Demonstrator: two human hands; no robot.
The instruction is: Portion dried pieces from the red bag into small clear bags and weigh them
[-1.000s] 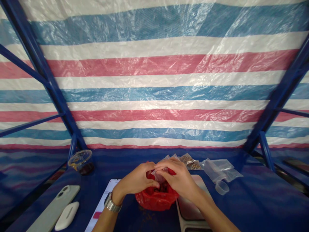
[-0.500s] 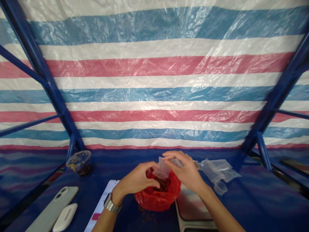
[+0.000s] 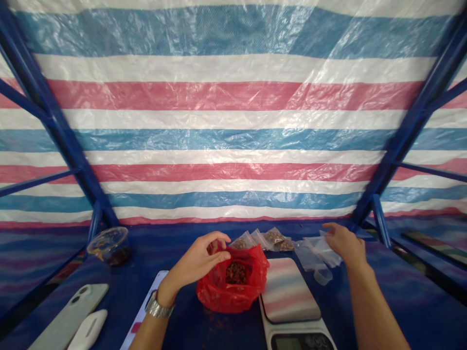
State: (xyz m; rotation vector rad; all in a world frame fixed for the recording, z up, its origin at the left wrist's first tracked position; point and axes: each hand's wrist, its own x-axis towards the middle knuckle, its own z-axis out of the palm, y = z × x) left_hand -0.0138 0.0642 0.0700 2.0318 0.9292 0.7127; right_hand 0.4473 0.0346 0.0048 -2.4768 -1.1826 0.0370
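Note:
A red plastic bag (image 3: pixel 233 297) stands with its mouth spread, and dark brown crumbly pieces (image 3: pixel 236 272) lie inside. My left hand (image 3: pixel 200 256) is at the bag's left rim, thumb and fingers curved apart; whether it touches the rim is hard to tell. Out to the right, my right hand (image 3: pixel 345 243) hovers over or touches the clear plastic bags (image 3: pixel 314 253), its fingers apart with nothing visible in them. A small clear cup (image 3: pixel 323 275) sits just in front of those bags. Beside the red bag is a kitchen scale (image 3: pixel 290 291) with a bare metal plate.
Small zip bags of brown pieces (image 3: pixel 274 236) lie behind the red bag. At left are a round clear tub (image 3: pixel 111 246) with dark contents, a phone (image 3: pixel 73 318), a white earbud case (image 3: pixel 88 331) and a lit phone screen (image 3: pixel 146 311). Blue metal bars (image 3: pixel 62 141) flank the table.
My right hand has left the red bag's mouth and moved right to the clear bags. The clear plastic piece held over the red bag is gone from there. My left hand has shifted to the rim.

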